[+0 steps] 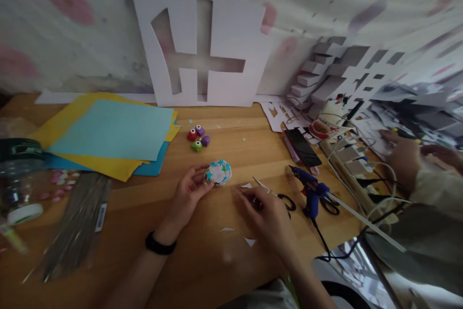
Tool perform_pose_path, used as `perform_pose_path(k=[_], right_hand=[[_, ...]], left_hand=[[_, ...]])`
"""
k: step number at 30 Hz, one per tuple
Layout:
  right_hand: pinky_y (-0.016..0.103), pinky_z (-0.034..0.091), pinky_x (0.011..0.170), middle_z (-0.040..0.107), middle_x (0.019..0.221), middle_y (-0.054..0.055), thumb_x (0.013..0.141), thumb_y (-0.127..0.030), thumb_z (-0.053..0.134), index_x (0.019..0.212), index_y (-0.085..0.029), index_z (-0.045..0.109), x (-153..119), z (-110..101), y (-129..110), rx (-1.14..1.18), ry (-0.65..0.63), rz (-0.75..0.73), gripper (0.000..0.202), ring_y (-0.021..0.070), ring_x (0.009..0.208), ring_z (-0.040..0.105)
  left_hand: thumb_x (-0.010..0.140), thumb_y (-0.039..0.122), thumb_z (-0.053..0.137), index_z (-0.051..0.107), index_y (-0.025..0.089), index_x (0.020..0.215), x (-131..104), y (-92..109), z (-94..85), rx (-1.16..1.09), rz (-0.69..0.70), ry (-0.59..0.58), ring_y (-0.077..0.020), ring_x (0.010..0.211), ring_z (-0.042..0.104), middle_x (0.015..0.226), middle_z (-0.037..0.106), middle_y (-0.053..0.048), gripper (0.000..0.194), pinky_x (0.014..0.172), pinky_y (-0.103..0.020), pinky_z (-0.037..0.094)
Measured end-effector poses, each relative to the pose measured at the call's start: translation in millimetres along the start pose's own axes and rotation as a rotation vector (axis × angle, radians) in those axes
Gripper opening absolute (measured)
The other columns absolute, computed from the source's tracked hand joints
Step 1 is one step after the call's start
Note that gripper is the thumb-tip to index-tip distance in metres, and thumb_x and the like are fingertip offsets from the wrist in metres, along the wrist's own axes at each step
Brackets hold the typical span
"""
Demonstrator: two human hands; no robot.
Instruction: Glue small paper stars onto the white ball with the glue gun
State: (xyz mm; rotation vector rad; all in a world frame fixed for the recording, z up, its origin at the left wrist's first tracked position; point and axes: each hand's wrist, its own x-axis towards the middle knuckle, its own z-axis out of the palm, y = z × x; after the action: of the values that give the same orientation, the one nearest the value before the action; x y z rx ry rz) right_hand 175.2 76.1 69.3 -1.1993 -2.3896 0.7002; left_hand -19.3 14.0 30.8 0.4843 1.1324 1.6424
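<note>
My left hand point(190, 192), with a dark band on the wrist, pinches the edge of a small round white disc point(218, 173) decorated with teal stars. Just right of it, my right hand point(265, 210) is low over the table with its fingers curled together; whatever they may hold is hidden. Beside that hand lie scissors point(286, 202) with black handles, partly covered by it. Small white paper scraps point(250, 241) are scattered around. Beyond the disc sit several little red, green and purple pieces with eyes point(197, 145).
A blue glue gun point(310, 191) with a long glue stick lies right, near a phone point(303, 147) and a power strip point(356, 169) with cables. Coloured sheets point(115, 128), thin clear sticks point(74, 222) and a jar point(21, 179) occupy the left. Another person's hand point(401, 157) works at far right.
</note>
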Motion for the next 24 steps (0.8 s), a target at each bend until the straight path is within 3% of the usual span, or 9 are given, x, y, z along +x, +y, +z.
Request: perform_pose_path(k=[6,9,11,14,16,18,20,22,24], right_hand=[[0.031,0.049,0.071,0.067,0.093,0.008,0.094,-0.027,0.059,0.093,-0.019,0.068,-7.8,20.6,-5.3,-0.041,-0.151,-0.131,0.013,0.0212,0.083,0.065],[0.031,0.049,0.072,0.067,0.089,0.008,0.094,-0.028,0.058,0.088,-0.019,0.067,-15.1,11.9,-2.4,-0.028,-0.093,-0.158,0.014,0.0218,0.084,0.064],[0.029,0.046,0.064,0.063,0.076,0.005,0.096,-0.033,0.055,0.074,-0.019,0.062,-27.5,-1.7,9.0,-0.035,-0.007,-0.132,0.027,0.0198,0.073,0.062],[0.028,0.037,0.052,0.053,0.057,0.001,0.096,-0.049,0.050,0.059,-0.022,0.049,-56.9,-29.1,40.9,-0.108,0.093,0.000,0.046,0.0162,0.053,0.053],[0.029,0.034,0.049,0.048,0.049,-0.001,0.093,-0.060,0.048,0.054,-0.023,0.044,-76.6,-48.6,66.9,-0.188,0.137,0.182,0.054,0.0159,0.046,0.049],[0.031,0.034,0.047,0.048,0.048,0.000,0.086,-0.070,0.051,0.054,-0.024,0.045,-88.3,-65.6,91.0,-0.289,0.185,0.382,0.057,0.0186,0.045,0.050],[0.034,0.039,0.050,0.058,0.058,0.004,0.074,-0.077,0.058,0.064,-0.024,0.054,-87.7,-76.3,109.1,-0.348,0.296,0.524,0.055,0.0243,0.053,0.057],[0.040,0.047,0.059,0.066,0.078,0.012,0.065,-0.079,0.064,0.082,-0.019,0.063,-75.5,-78.5,119.3,-0.321,0.404,0.541,0.062,0.0306,0.068,0.063],[0.043,0.049,0.068,0.069,0.087,0.015,0.067,-0.077,0.063,0.090,-0.016,0.067,-56.2,-73.0,122.2,-0.217,0.410,0.447,0.065,0.0326,0.079,0.064]], left_hand=[[0.066,0.019,0.083,0.061,0.019,0.113,-1.4,3.4,5.7,-0.089,-0.019,0.009,-0.0206,0.099,0.071,0.107,0.077,-0.006,0.052,0.083,-0.031,0.059],[0.064,0.018,0.085,0.063,0.020,0.115,-2.0,5.4,5.4,-0.143,-0.053,0.012,-0.0190,0.095,0.072,0.104,0.078,-0.005,0.056,0.084,-0.030,0.059],[0.062,0.017,0.086,0.065,0.021,0.115,-1.3,5.8,3.5,-0.172,-0.066,0.022,-0.0189,0.091,0.073,0.101,0.078,-0.004,0.057,0.084,-0.031,0.059],[0.060,0.016,0.087,0.069,0.023,0.109,0.5,4.7,-0.7,-0.206,-0.071,0.026,-0.0175,0.089,0.073,0.100,0.079,-0.003,0.053,0.083,-0.028,0.059],[0.060,0.016,0.087,0.070,0.023,0.108,1.2,3.7,-2.6,-0.208,-0.075,0.027,-0.0165,0.087,0.073,0.097,0.079,-0.002,0.051,0.080,-0.027,0.060],[0.060,0.015,0.087,0.071,0.023,0.108,1.1,3.1,-3.0,-0.189,-0.083,0.035,-0.0161,0.084,0.073,0.095,0.079,-0.002,0.051,0.077,-0.026,0.059],[0.060,0.015,0.086,0.071,0.022,0.109,0.4,3.0,-2.3,-0.164,-0.084,0.049,-0.0161,0.083,0.073,0.095,0.079,-0.003,0.052,0.075,-0.025,0.059],[0.060,0.014,0.086,0.071,0.022,0.110,-0.6,3.2,-1.0,-0.141,-0.076,0.057,-0.0165,0.085,0.073,0.098,0.079,-0.005,0.053,0.074,-0.024,0.059],[0.061,0.015,0.085,0.070,0.022,0.112,-1.7,3.6,0.2,-0.111,-0.072,0.047,-0.0167,0.086,0.072,0.101,0.078,-0.005,0.053,0.075,-0.025,0.058]])
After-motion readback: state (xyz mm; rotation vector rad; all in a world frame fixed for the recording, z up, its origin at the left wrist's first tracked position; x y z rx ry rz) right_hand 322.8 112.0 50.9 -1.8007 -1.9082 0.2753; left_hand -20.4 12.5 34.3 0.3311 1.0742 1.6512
